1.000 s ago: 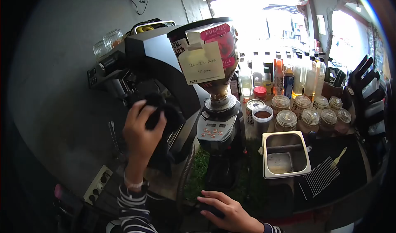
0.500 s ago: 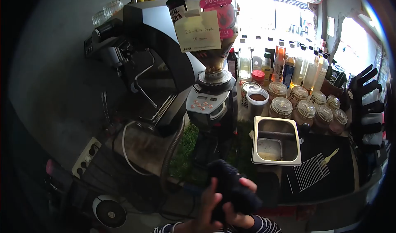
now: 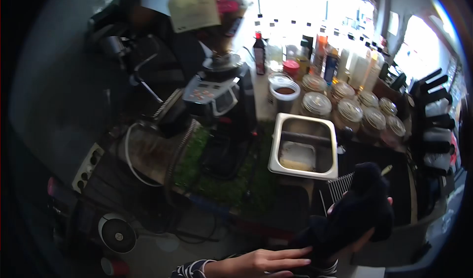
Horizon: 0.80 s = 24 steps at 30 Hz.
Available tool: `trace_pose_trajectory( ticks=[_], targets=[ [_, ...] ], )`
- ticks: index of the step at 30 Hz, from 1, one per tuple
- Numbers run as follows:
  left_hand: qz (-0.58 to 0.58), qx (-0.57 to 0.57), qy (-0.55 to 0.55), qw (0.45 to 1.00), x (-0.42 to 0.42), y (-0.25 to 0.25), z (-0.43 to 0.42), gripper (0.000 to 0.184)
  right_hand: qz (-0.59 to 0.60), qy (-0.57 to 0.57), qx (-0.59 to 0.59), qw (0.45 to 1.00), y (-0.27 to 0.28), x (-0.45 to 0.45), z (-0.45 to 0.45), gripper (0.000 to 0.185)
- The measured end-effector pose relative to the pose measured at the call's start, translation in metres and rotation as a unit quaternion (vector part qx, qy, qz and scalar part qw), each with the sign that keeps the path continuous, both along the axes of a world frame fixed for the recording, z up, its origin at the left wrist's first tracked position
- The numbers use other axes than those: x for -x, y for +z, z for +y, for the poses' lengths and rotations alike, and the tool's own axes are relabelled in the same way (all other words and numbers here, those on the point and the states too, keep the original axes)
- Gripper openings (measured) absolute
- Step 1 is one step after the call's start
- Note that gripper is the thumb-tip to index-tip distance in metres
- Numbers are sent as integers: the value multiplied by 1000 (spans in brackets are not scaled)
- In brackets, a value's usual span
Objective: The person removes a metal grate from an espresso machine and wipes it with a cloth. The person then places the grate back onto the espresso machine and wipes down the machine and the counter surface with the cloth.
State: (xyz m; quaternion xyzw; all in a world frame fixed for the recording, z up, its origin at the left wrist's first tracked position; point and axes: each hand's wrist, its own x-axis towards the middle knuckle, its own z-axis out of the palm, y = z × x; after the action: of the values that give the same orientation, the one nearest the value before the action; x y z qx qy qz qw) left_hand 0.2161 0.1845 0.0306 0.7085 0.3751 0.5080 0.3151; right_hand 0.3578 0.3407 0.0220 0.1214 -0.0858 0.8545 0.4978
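Observation:
A dark cloth (image 3: 362, 204) hangs bunched over my right hand (image 3: 363, 239), which grips it from beneath. Most of that hand is covered, with bits of finger showing at the cloth's edges. My left hand (image 3: 268, 261) reaches in from the lower left, its fingers stretched out and close to the cloth's lower end; contact there is hard to make out. Behind the cloth lie a wire rack (image 3: 340, 187) and a brush with a pale handle (image 3: 387, 169), both partly hidden on a black mat (image 3: 400, 189).
A steel pan (image 3: 275, 150) with a bar across it stands by the mat. Left of it is a coffee grinder (image 3: 209, 93) on green turf (image 3: 192, 164), with an espresso machine (image 3: 143, 71) behind. Lidded jars (image 3: 350, 111), bottles (image 3: 331, 66) and a tub of brown powder (image 3: 285, 98) line the back.
My right hand has carried the dark cloth rightward, in front of the rack. The left hand has come away from its hold, fingers extended. The view has shifted right and down.

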Motion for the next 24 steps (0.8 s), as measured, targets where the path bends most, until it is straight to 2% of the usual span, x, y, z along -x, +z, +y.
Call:
trace_pose_trajectory(
  ticks=[2, 3, 4, 5, 6, 8, 11, 13, 15, 17, 19, 21, 23, 24],
  targets=[
    [72, 120, -33, 990, -1, -5, -5, 37, -135, -132, -172, 967, 18, -38, 17, 48],
    [111, 176, -58, 976, -1, -6, -6, 35, -208, -195, -253, 925, 24, -62, 23, 47],
    [103, 98, 4, 990, -4, -4, 1, 27, -214, -254, -273, 903, 19, -89, 25, 47],
    [119, -11, 49, 992, -6, -3, 14, 29, -219, -313, -288, 878, 15, -115, 27, 46],
    [140, -12, 68, 988, -7, -3, 22, 28, -152, -374, -250, 880, -3, -145, 30, 45],
    [158, -65, 120, 978, -10, -3, 45, 28, -109, -400, -220, 883, -4, -176, 23, 48],
    [260, -114, 206, 936, -22, -8, 84, 48, -190, -296, -222, 909, 29, -182, 1, 60],
    [287, -108, 234, 923, -33, -17, 110, 62, -236, -224, -210, 922, 46, -173, -11, 69],
    [305, -90, 250, 915, -42, -35, 132, 79, -298, -305, -220, 878, 47, -157, -10, 69],
    [315, -70, 257, 911, -47, -48, 148, 92, -367, -520, -240, 733, 26, -127, 13, 62],
    [301, -47, 276, 912, -52, -62, 155, 100, -415, -694, -243, 536, 15, -106, 36, 55],
    [264, -15, 278, 924, -54, -72, 160, 108, -534, -645, -290, 464, 24, -103, 42, 43],
    [221, -22, 282, 933, -55, -76, 163, 99, -643, -579, -320, 386, 24, -101, 48, 38],
    [216, -27, 274, 937, -55, -76, 163, 94, -657, -579, -309, 372, 23, -95, 53, 33]
  ],
)
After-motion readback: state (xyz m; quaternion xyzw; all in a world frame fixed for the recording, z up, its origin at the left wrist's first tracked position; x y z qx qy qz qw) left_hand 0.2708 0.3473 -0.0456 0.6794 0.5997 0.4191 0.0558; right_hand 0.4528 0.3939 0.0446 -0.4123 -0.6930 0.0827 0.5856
